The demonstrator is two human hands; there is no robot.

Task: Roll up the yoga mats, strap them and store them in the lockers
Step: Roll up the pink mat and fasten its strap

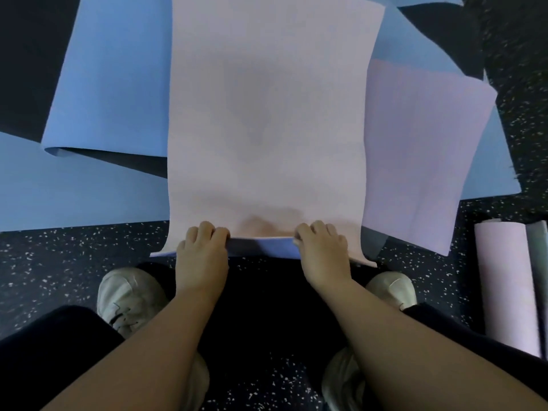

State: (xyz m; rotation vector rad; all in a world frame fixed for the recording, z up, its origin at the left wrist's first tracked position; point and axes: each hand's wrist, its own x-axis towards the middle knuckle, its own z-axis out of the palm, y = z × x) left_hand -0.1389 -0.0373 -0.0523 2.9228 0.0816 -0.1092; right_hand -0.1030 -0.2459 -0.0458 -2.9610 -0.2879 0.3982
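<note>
A pale pink yoga mat (267,114) lies flat on the floor, running away from me. Its near edge is lifted, so its blue underside shows between my hands. My left hand (201,247) grips that near edge left of centre, fingers curled over the top. My right hand (323,247) grips the same edge right of centre in the same way. A rolled pink mat (504,286) lies on the floor at the right, beside my right foot.
Blue mats (112,78) lie spread on the left and under the pink one, one with a curled corner. A lilac mat (421,149) lies askew on the right. The dark speckled floor (74,262) surrounds my pale shoes (127,298).
</note>
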